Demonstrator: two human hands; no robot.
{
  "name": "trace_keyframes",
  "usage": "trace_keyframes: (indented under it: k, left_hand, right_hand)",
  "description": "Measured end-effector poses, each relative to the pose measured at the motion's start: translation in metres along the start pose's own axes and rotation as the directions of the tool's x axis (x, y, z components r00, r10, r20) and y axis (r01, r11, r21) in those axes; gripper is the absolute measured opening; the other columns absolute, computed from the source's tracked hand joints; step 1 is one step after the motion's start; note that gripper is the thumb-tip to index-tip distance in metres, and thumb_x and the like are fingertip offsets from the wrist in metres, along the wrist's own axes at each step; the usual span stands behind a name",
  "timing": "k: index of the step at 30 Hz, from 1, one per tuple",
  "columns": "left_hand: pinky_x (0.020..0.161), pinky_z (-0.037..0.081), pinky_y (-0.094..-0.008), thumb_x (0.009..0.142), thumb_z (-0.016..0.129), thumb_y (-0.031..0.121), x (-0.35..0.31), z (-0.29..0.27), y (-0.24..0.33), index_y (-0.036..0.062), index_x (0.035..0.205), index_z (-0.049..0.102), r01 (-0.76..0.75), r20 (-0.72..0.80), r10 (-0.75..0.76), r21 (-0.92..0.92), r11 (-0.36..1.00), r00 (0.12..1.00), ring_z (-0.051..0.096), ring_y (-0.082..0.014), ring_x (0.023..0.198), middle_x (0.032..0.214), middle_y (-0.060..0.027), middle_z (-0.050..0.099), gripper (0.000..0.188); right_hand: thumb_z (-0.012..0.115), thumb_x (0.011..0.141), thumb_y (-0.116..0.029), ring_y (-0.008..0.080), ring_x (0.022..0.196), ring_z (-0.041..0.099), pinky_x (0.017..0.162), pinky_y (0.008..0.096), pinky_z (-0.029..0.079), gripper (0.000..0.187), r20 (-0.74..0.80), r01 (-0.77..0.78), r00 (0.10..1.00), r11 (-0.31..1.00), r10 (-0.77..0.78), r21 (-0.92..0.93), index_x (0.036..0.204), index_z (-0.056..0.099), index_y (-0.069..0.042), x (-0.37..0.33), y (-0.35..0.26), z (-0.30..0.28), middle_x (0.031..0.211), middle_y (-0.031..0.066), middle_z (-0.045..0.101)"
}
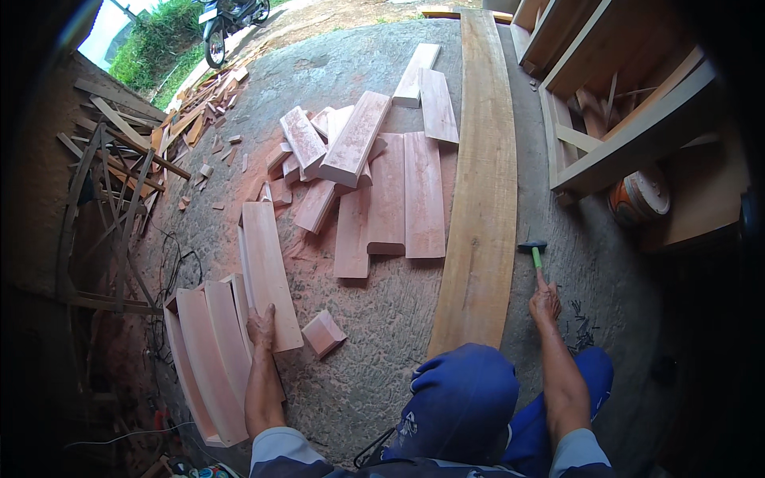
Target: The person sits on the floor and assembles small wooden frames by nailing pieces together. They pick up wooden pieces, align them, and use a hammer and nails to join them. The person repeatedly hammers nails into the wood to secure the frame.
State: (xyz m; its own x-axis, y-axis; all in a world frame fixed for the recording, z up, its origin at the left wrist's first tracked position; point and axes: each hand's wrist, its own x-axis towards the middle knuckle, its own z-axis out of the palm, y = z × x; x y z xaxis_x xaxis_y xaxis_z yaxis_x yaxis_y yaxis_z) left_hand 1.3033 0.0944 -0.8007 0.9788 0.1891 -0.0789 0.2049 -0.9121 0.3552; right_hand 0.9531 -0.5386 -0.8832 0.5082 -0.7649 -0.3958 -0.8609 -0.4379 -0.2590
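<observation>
My right hand (545, 303) is closed round the handle of a hammer (537, 258) with a green grip and a dark head, held low over the floor at the right. At the left, my left hand (260, 325) grips the near left edge of a long pale-pink wooden board (269, 271). Another wooden piece shows along that board's left side; how they join is hidden. Just left of this hand lies a wooden assembly (209, 350) of curved, side-by-side slats. A small wooden block (323, 333) rests on the floor to the right of the board.
A long brown plank (481, 183) runs away from me. Cut boards (386, 187) and thick blocks (355, 139) are heaped ahead, among sawdust. Loose nails (584, 325) lie near my right arm. Wooden frames (637, 127) and a bucket (640, 197) stand right; scrap wood (191, 119) lies far left.
</observation>
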Motion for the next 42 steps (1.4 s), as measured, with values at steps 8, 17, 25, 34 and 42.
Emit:
trace_keyframes:
  k: [8, 17, 25, 34, 42]
  left_hand:
    - [0.118, 0.031, -0.053, 0.09, 0.075, 0.033, 0.037, 0.049, 0.129, 0.009, 0.15, 0.047, -0.427, -0.112, 0.456, 0.21, 0.88, 0.883, 0.045, -0.0385, 0.139, 0.15, -0.0207, 0.049, 0.071]
    - [0.093, 0.053, -0.0399, 0.092, 0.077, 0.043, 0.147, 0.133, 0.319, -0.0007, 0.138, 0.056, -0.216, -0.08, 0.225, -0.698, 0.683, 0.971, 0.066, -0.0247, 0.104, 0.124, -0.0156, 0.066, 0.067]
    - [0.08, 0.062, -0.0398, 0.089, 0.081, 0.023, 0.166, 0.147, 0.397, 0.0041, 0.127, 0.065, 0.362, 0.4, 0.053, -0.87, 0.334, 0.915, 0.073, -0.0242, 0.099, 0.117, -0.0089, 0.072, 0.045]
    - [0.075, 0.06, -0.0401, 0.09, 0.079, 0.024, 0.086, 0.147, 0.383, 0.0053, 0.115, 0.064, 0.406, 0.621, 0.385, -0.76, 0.507, 0.682, 0.07, -0.0196, 0.083, 0.098, -0.0064, 0.071, 0.035]
    - [0.074, 0.062, -0.0392, 0.096, 0.073, 0.021, -0.106, 0.186, 0.345, 0.0022, 0.12, 0.062, 0.573, 0.648, 0.439, -0.759, 0.309, 0.622, 0.07, -0.02, 0.085, 0.105, -0.0082, 0.071, 0.033]
  right_hand:
    - [0.057, 0.101, -0.032, 0.0451, 0.139, 0.041, 0.111, 0.053, 0.04, 0.061, -0.375, 0.202, 0.916, 0.972, -0.144, 0.121, 0.158, 0.04, -0.019, -0.019, -0.07, 0.099, 0.155, 0.0232, 0.038]
    - [0.056, 0.099, -0.042, 0.0455, 0.138, 0.044, 0.109, 0.057, 0.041, 0.064, -0.437, 0.139, 0.895, 0.987, -0.091, 0.079, 0.158, 0.04, -0.022, -0.024, -0.099, 0.113, 0.156, 0.024, 0.036]
    - [0.057, 0.098, -0.041, 0.0462, 0.134, 0.047, 0.104, 0.0578, 0.042, 0.067, -0.441, 0.087, 0.896, 0.994, -0.047, 0.07, 0.159, 0.036, -0.024, -0.021, -0.091, 0.111, 0.155, 0.0238, 0.037]
    - [0.058, 0.097, -0.041, 0.0447, 0.134, 0.047, 0.104, 0.0572, 0.042, 0.067, -0.434, 0.07, 0.9, 0.994, -0.028, 0.08, 0.158, 0.037, -0.025, -0.021, -0.092, 0.112, 0.156, 0.0228, 0.037]
    - [0.057, 0.098, -0.042, 0.043, 0.135, 0.047, 0.106, 0.0567, 0.042, 0.064, -0.439, 0.087, 0.898, 0.991, -0.036, 0.097, 0.157, 0.04, -0.025, -0.022, -0.096, 0.109, 0.155, 0.0211, 0.038]
